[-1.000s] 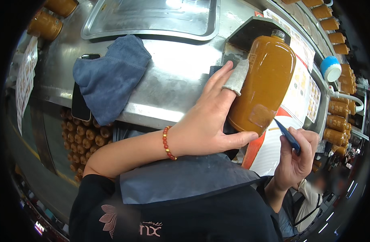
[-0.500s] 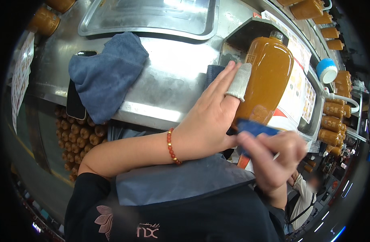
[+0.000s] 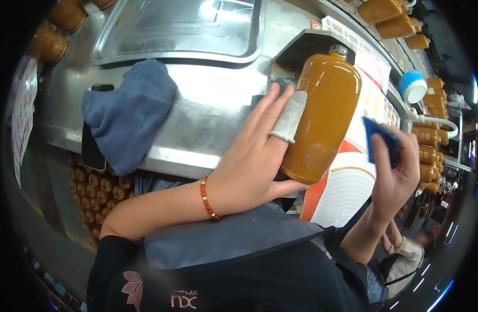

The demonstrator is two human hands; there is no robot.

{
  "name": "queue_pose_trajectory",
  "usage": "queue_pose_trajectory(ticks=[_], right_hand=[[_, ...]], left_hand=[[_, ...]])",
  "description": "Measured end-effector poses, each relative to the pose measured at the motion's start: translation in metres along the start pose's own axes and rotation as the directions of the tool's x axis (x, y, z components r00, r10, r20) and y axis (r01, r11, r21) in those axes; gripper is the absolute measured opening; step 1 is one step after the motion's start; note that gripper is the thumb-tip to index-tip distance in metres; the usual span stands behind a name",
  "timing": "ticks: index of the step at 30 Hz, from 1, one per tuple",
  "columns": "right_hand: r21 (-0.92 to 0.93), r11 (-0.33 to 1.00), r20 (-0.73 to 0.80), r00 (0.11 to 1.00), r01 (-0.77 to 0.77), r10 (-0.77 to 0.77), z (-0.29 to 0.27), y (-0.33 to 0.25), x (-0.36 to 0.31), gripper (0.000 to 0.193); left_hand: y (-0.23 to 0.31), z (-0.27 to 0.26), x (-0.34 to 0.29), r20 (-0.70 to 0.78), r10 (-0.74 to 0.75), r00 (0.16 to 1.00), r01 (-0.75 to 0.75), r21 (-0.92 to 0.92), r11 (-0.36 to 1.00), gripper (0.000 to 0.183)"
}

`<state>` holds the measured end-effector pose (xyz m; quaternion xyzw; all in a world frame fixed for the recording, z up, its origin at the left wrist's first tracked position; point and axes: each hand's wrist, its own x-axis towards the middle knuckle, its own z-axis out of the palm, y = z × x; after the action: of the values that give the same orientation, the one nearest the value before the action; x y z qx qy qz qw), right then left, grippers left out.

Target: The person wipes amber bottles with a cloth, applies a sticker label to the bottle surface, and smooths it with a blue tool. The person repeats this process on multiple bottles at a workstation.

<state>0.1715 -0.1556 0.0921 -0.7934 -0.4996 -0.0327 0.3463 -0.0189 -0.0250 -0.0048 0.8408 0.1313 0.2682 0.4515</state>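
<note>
A large flat-sided bottle of amber-brown colour, with a clear threaded neck, lies tilted in a dark angled holder. Against its left side rests my left hand, fingers stretched out and thumb touching the bottle's base. A pale cloth finger cot covers my index finger. To the right of the bottle, my right hand is raised and closed on a blue flat piece, pinched between thumb and fingers. The piece is apart from the bottle; its exact kind I cannot make out.
A metal tray sits on the steel counter. Left of me, a blue-grey cloth partly covers a phone. Several brown bottles are stacked below. A blue-and-white round object stands right. Behind, another person is visible.
My right hand has moved right and up with the blue piece, away from the bottle's base. My left hand stays against the bottle. The whole view has shifted slightly.
</note>
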Motion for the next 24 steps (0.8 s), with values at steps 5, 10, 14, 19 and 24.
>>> queue_pose_trajectory(ticks=[5, 10, 14, 19, 24], right_hand=[[0.185, 0.982, 0.332, 0.943, -0.044, -0.02, 0.003, -0.011, -0.01, 0.021], [0.178, 0.984, 0.16, 0.985, 0.028, -0.057, -0.004, 0.01, -0.007, 0.023], [0.163, 0.983, 0.126, 0.99, -0.087, 0.066, -0.001, 0.022, -0.004, 0.024], [0.268, 0.961, 0.327, 0.931, 0.073, -0.162, -0.001, -0.001, -0.002, 0.026], [0.264, 0.954, 0.274, 0.937, 0.143, -0.216, -0.004, 0.004, -0.007, 0.03]], left_hand=[[-0.003, 0.008, 0.014, -0.02, 0.15, 0.988, -0.15, 0.015, 0.989, 0.114], [-0.006, 0.001, 0.02, -0.01, 0.099, 0.995, -0.099, -0.096, 0.99, 0.1], [-0.015, 0.0, 0.018, 0.007, 0.115, 0.993, -0.114, -0.117, 0.987, 0.107], [-0.021, 0.001, 0.018, 0.009, 0.148, 0.989, -0.147, -0.063, 0.987, 0.114], [-0.024, 0.004, 0.016, 0.029, 0.121, 0.992, -0.118, -0.084, 0.989, 0.116]])
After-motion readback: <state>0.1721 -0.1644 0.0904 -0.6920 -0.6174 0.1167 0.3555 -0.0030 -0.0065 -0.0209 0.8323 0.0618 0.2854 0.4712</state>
